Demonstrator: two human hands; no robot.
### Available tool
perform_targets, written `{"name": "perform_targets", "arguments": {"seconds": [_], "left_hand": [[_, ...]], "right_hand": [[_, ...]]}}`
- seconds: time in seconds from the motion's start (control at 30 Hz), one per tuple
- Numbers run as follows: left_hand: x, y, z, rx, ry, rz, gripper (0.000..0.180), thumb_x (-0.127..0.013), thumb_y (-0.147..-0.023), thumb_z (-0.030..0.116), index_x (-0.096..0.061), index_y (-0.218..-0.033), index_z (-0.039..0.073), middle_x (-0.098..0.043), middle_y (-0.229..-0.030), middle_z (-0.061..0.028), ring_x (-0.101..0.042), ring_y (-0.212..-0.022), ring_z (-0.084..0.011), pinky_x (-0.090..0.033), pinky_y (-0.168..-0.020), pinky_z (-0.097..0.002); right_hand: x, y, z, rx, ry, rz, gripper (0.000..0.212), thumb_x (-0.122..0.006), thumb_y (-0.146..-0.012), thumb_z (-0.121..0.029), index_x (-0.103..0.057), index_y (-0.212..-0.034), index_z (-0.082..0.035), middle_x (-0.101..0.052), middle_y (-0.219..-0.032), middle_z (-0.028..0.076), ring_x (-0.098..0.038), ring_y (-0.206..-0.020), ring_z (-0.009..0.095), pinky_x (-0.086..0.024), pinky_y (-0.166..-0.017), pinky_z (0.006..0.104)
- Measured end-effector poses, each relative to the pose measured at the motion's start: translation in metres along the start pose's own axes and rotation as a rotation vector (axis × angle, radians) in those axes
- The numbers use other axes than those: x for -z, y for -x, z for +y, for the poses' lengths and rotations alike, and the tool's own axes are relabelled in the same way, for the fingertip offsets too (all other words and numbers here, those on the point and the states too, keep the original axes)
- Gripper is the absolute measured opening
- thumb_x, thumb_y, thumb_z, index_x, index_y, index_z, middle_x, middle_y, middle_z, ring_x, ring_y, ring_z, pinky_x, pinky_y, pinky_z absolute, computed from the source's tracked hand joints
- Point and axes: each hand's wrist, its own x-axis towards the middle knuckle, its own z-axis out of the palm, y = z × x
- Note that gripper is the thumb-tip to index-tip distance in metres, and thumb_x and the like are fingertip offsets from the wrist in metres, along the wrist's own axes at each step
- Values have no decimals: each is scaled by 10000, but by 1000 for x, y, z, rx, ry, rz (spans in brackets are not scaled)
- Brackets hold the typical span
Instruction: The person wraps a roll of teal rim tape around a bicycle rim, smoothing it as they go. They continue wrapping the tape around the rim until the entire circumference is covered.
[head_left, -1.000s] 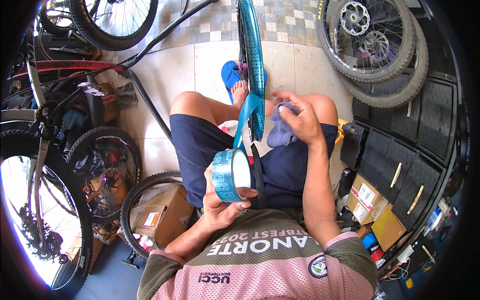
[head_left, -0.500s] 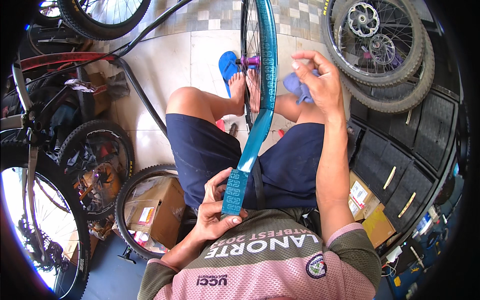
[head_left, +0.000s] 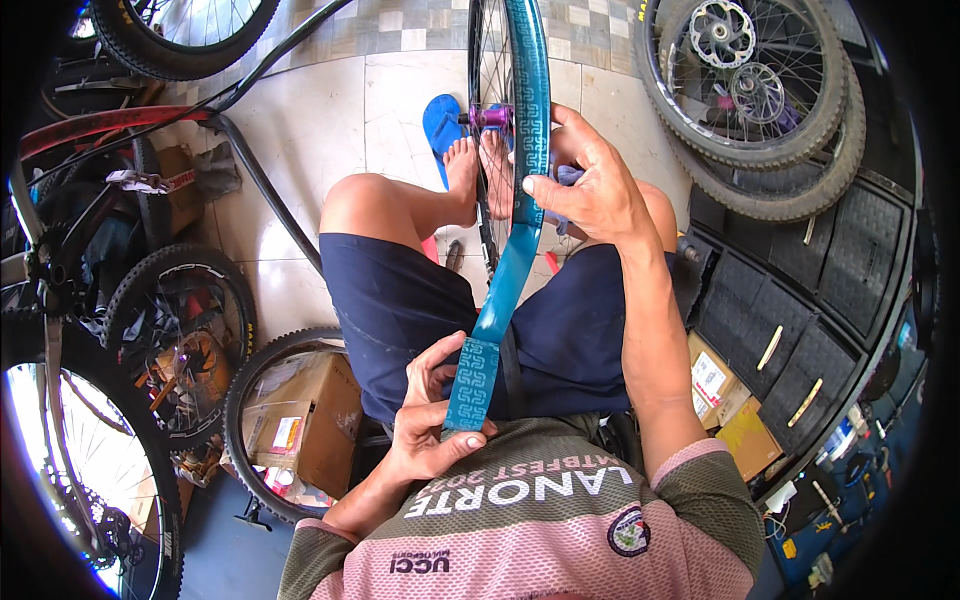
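Observation:
A bicycle wheel rim (head_left: 537,70) stands upright between my legs, with patterned teal tape along it. A loose length of the tape (head_left: 512,270) runs from the rim down toward my lap. My left hand (head_left: 425,425) is closed on its patterned lower end, thumb and fingers at the edges. At the right side of the rim, my right hand (head_left: 603,195) curls with its thumb against the tape. It holds a bunched purple-blue cloth (head_left: 570,176), partly hidden by the fingers. The wheel's purple hub (head_left: 494,118) shows to the left of the rim.
Stacked wheels (head_left: 745,90) with disc rotors lie at the right, beside black drawers (head_left: 770,310). A bike frame (head_left: 45,240) and more wheels crowd the left. A cardboard box (head_left: 320,420) sits behind a loose tyre (head_left: 240,400). Blue slippers (head_left: 438,125) are at my feet.
My right hand has moved left and slightly down, from apart from the wheel to against the taped rim, with the cloth still in it. My left hand keeps hold of the tape end.

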Motion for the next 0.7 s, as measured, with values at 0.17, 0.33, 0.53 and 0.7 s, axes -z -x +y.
{"name": "perform_targets", "arguments": {"seconds": [0.17, 0.33, 0.53, 0.7], "left_hand": [[0, -4, -1, -10, -11, -11, 266, -902, -848, 326, -872, -973, 93, -293, -1689, -304, -300, -1536, -366, -404, -1123, -517], [-1, -7, -2, -16, -7, -23, 259, -903, -851, 327, -873, -975, 102, -294, -1686, -310, -299, -1538, -370, -417, -1119, -519], [-4, -8, -3, -21, 2, -26, 243, -903, -852, 317, -873, -972, 107, -305, -1678, -311, -305, -1532, -374, -428, -1111, -516], [-5, -11, -1, -18, -1, -38, 227, -901, -854, 310, -874, -971, 117, -312, -1675, -306, -308, -1525, -373, -428, -1105, -511]], "right_hand": [[-1, 0, 10, -17, -19, 62, 650, -752, -946, -116, -481, -1523, 11, -724, -1084, 65, -603, -933, 93, -516, -840, 262], [-3, -2, 12, 14, 25, 91, 581, -742, -980, -176, -511, -1474, 24, -736, -1095, 88, -627, -948, 107, -524, -862, 274], [-2, -9, 22, 82, 44, 151, 400, -707, -1002, -207, -601, -1322, 10, -769, -959, 98, -679, -849, 105, -554, -768, 279], [-5, -14, 17, 71, 2, 189, 302, -691, -1033, -220, -658, -1226, 10, -791, -880, 104, -685, -791, 87, -546, -718, 267]]}}
